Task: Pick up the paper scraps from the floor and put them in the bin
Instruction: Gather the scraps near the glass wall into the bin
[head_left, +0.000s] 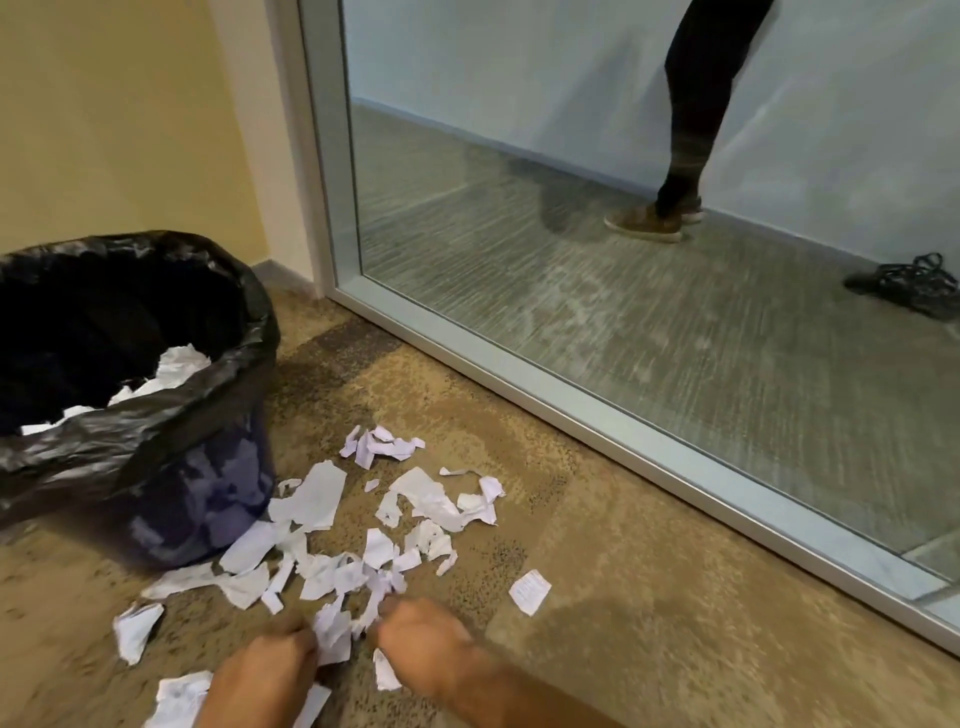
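Now my left hand (265, 670) and right hand (421, 642) each close their grip on paper scraps (332, 631) on the carpet (649, 597), near the bin (156, 415).

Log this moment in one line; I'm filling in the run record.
stage: gathering | hands: left hand and right hand on torn white paper scraps on carpet | black-lined bin: partly filled | remaining: many
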